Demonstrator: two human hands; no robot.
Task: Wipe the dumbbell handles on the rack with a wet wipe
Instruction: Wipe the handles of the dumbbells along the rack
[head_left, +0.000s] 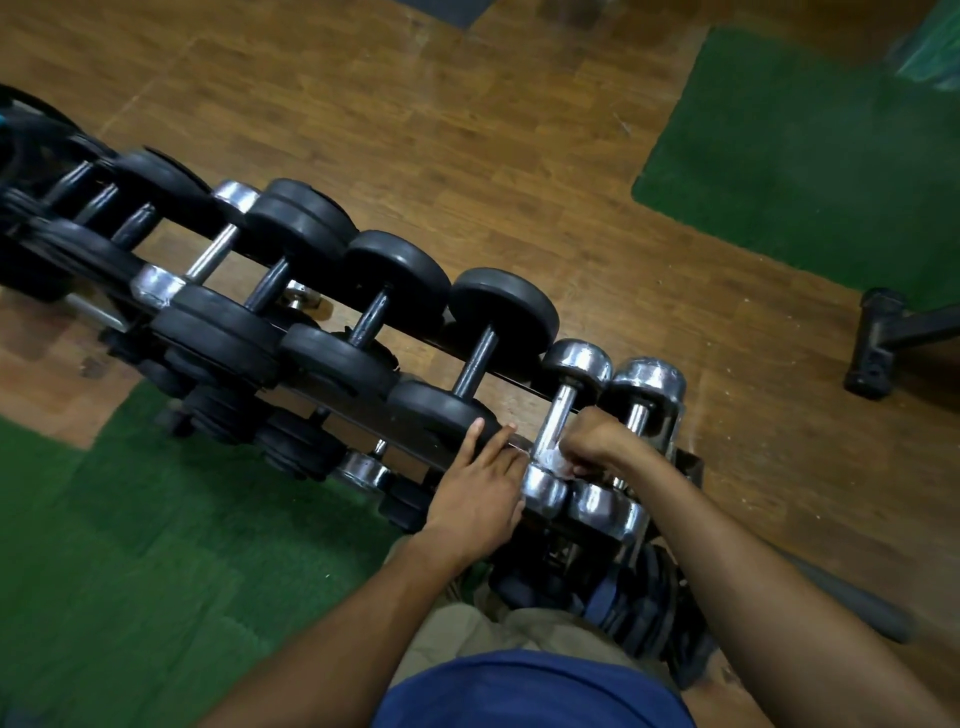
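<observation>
A view from above, looking down a person's two bare forearms at a dumbbell rack (410, 441) that runs diagonally from the upper left to the lower right across a wooden floor (467, 156). The rack's top tier holds a row of dumbbells lying across its two rails: mostly black ones with round rubber ends, and two chrome ones at the rack's right end. The right hand (597, 441) is curled in a fist around the handle of the first chrome dumbbell (558, 415), gripping near its closer end, with the fingers clamped together around a white wet wipe (553, 461) pressed against the bar; only a small crumpled patch of the wipe shows below the knuckles. The second chrome dumbbell (641, 410) lies just beside it, at the very end of the rack, partly hidden by the right wrist. The left hand (480, 493) rests flat on the rack's near rail, its fingers straight and close together, fingertips touching the near end of the black dumbbell (478, 364) next to the chrome pair. Lower tiers hold more weights in shadow. Green mats (805, 166) lie on the floor at upper right and lower left, and the black foot of a bench (878, 343) stands at the right.
</observation>
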